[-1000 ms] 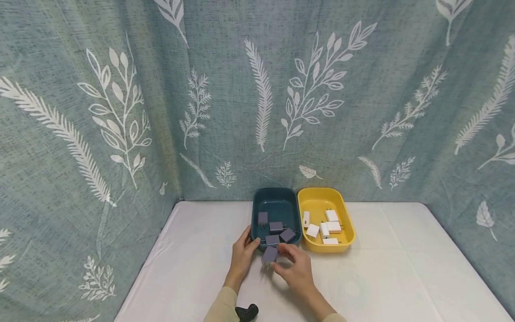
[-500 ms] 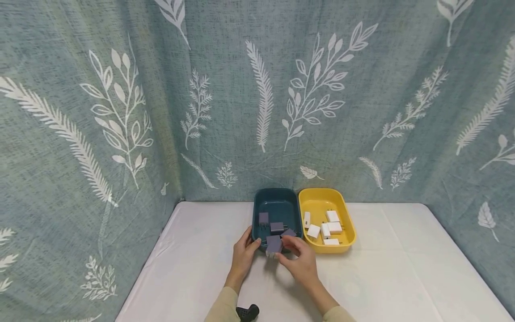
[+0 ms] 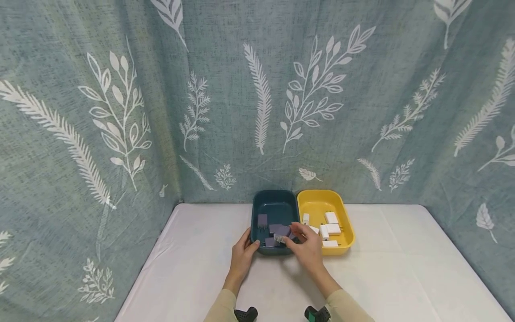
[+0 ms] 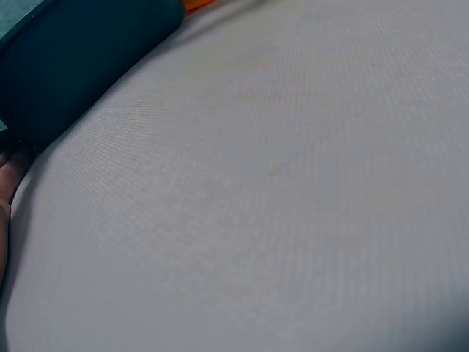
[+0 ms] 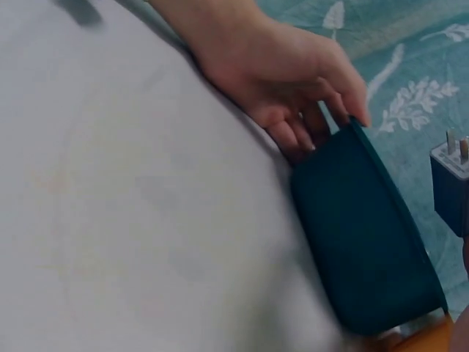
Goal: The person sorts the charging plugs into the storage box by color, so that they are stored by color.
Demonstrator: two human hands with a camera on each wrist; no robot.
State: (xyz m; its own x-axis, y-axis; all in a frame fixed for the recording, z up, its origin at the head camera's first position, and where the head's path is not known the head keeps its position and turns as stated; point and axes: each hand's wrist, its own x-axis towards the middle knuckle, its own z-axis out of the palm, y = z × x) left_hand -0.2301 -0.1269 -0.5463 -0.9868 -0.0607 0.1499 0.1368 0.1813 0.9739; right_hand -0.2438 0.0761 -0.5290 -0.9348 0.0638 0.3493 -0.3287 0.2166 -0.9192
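Observation:
My left hand holds the near left corner of a dark teal bin, thumb at the rim and fingers along the outside wall, as the right wrist view also shows. Between thumb and fingertips, my right hand pinches a dark purple plug-in charger above the near part of that bin. Its metal prongs point toward me in the head view; in the right wrist view the same charger has prongs upward. Several more purple chargers lie in the teal bin, such as one charger at its left, partly hidden by the right hand.
A yellow bin with several white chargers stands against the teal bin's right side. Both rest on a white-covered table. A patterned green curtain hangs right behind the bins. Black wrist straps show near the bottom edge.
My right hand has moved the held charger forward and to the right, from the teal bin's near edge to over its inside. The left hand has stayed on the bin.

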